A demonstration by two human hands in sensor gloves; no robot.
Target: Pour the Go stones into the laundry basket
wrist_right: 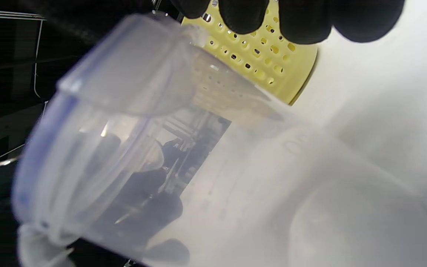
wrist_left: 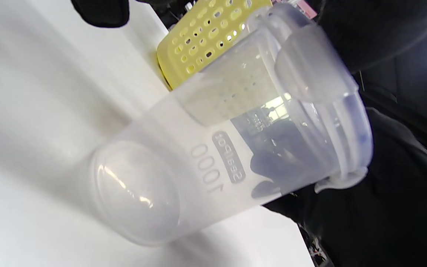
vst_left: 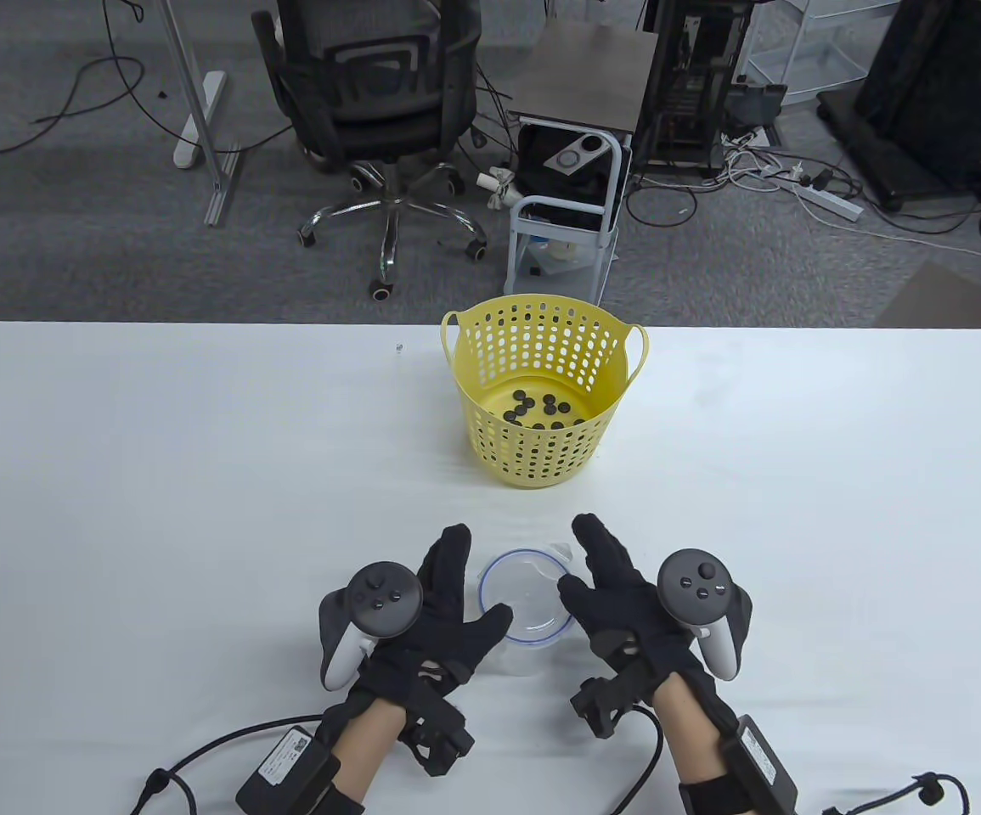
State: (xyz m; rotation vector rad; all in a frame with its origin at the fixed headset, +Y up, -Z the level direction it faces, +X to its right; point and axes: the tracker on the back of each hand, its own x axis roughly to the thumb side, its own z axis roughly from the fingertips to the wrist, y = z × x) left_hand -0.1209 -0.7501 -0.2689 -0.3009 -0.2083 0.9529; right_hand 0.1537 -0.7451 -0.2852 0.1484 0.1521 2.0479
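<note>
A yellow perforated laundry basket (vst_left: 532,454) stands near the table's far edge with several black Go stones (vst_left: 541,410) on its bottom. A clear plastic container (vst_left: 524,598) with a blue rim stands upright on the table in front of it and looks empty. My left hand (vst_left: 475,577) and right hand (vst_left: 577,556) flank the container with fingers stretched out, thumbs by its rim. The left wrist view shows the container (wrist_left: 213,155) close up with the basket (wrist_left: 198,48) behind. The right wrist view shows the container (wrist_right: 161,159), the basket (wrist_right: 265,66) and my fingertips (wrist_right: 302,18).
The white table (vst_left: 159,475) spreads wide to left and right of the basket. Beyond its far edge stand an office chair (vst_left: 388,102) and a small cart (vst_left: 571,195). Glove cables (vst_left: 201,755) lie near the front edge.
</note>
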